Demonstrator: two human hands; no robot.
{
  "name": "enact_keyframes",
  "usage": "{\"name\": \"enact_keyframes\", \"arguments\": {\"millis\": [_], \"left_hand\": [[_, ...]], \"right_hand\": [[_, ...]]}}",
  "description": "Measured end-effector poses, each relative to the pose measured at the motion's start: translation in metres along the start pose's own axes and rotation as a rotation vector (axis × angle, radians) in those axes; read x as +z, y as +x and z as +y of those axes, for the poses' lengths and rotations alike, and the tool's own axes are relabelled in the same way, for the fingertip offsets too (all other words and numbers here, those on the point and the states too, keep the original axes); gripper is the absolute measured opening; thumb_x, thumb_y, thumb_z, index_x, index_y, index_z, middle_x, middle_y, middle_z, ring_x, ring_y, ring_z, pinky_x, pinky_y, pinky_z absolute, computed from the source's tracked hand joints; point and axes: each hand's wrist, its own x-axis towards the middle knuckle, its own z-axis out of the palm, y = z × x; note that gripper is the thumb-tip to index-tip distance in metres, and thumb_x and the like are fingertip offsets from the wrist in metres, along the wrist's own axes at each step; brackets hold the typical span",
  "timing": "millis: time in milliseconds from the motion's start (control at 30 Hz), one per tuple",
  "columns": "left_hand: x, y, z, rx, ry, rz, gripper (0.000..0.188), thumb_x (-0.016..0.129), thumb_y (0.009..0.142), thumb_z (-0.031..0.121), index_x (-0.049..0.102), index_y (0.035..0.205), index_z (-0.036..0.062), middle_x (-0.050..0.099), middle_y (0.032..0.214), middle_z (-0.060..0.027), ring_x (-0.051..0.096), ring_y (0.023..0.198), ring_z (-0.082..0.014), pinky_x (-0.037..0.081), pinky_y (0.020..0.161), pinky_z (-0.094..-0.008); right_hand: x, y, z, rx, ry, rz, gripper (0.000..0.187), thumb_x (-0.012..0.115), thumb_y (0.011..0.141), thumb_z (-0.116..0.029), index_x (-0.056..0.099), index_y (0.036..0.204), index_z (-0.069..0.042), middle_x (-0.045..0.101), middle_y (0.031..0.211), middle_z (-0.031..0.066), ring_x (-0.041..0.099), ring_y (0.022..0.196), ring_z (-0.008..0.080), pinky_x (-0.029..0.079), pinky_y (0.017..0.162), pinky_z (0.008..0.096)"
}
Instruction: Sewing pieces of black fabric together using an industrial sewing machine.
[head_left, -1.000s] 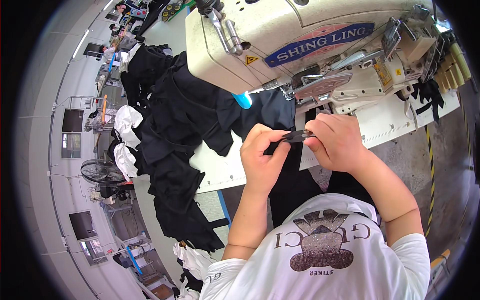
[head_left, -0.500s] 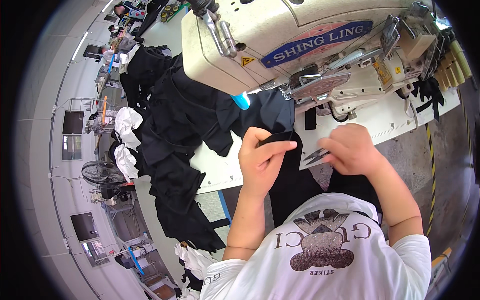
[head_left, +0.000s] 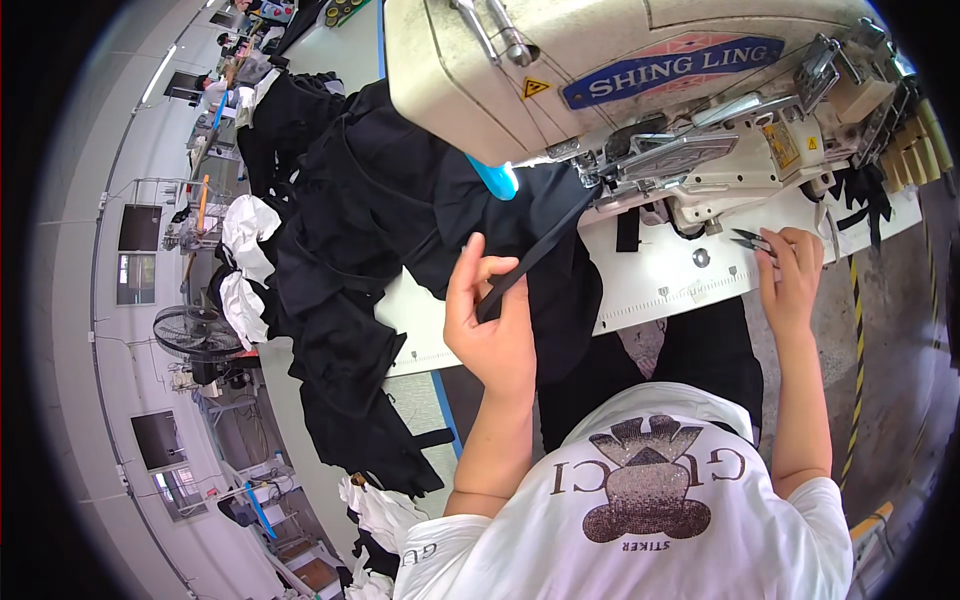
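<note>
My left hand (head_left: 495, 335) is closed on the end of a narrow black fabric strip (head_left: 548, 243). From there the strip slants up to the needle area of a cream sewing machine (head_left: 450, 95). Off to the right, over the white tabletop's front edge, my right hand (head_left: 793, 275) grips small dark thread snips (head_left: 748, 240), their points facing left. Black cloth (head_left: 380, 200) lies heaped left of the machine head, and part of it hangs over the near table edge.
A blue-tipped lamp (head_left: 495, 182) glows under the machine head. Crumpled white material (head_left: 250, 240) lies beyond the cloth at left, near a black fan (head_left: 195, 332). Several tan thread cones (head_left: 915, 150) stand at the far right. The white tabletop (head_left: 650, 270) has a printed ruler edge.
My right hand has moved right with the snips, away from my left. My left hand has shifted slightly left and down, and the strip now stretches visibly to the machine.
</note>
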Motion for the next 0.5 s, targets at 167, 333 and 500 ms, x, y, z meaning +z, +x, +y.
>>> {"name": "enact_keyframes", "arguments": {"millis": [167, 333, 500], "left_hand": [[-0.001, -0.003, 0.001, 0.14, 0.017, -0.023, 0.048, 0.063, 0.086, -0.018, 0.066, 0.132, -0.0049, 0.072, 0.092, -0.0047, 0.064, 0.084, -0.0091, 0.05, 0.085, -0.0236], [-0.006, -0.002, 0.001, 0.171, -0.095, -0.129, 0.052, 0.059, 0.086, -0.019, 0.062, 0.136, -0.0048, 0.07, 0.088, -0.0049, 0.064, 0.083, -0.0108, 0.05, 0.084, -0.0249], [-0.013, 0.002, -0.001, 0.158, -0.167, -0.162, 0.048, 0.058, 0.087, -0.019, 0.064, 0.131, -0.0035, 0.068, 0.086, -0.004, 0.063, 0.081, -0.0107, 0.049, 0.082, -0.0237]], "right_hand": [[0.006, 0.063, -0.102, -0.338, 0.573, -0.02, 0.039, 0.068, 0.077, 0.001, 0.071, 0.115, -0.006, 0.064, 0.104, 0.0111, 0.061, 0.094, 0.0342, 0.05, 0.084, 0.0446], [0.024, 0.121, -0.164, -0.487, 0.729, -0.186, 0.029, 0.069, 0.081, 0.001, 0.067, 0.108, -0.006, 0.066, 0.109, 0.0092, 0.063, 0.103, 0.033, 0.048, 0.093, 0.044], [0.029, 0.139, -0.165, -0.553, 0.764, -0.376, 0.018, 0.072, 0.082, -0.002, 0.065, 0.098, -0.007, 0.064, 0.099, 0.0085, 0.063, 0.097, 0.0311, 0.048, 0.09, 0.0436]]}}
